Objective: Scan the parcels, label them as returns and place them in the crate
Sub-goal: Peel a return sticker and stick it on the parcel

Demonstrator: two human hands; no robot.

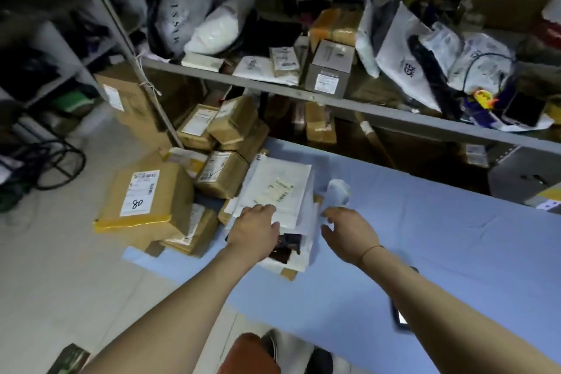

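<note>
A white padded envelope (280,188) with a printed label lies on top of a stack of flat parcels at the left end of the blue table (440,237). My left hand (256,229) rests on the envelope's near edge, fingers laid over it. My right hand (346,229) hovers just right of the stack with fingers spread, touching nothing that I can see. A dark parcel (287,247) shows under the envelope, below my left hand. A dark handheld device with a lit screen (400,317) lies on the table beneath my right forearm. No crate is in view.
Several brown cardboard parcels (145,194) are piled on the floor left of the table. A metal shelf (303,94) behind carries boxes and white poly bags (400,48). A crumpled white wad (338,191) sits on the table. Cables (51,161) lie on the floor at far left.
</note>
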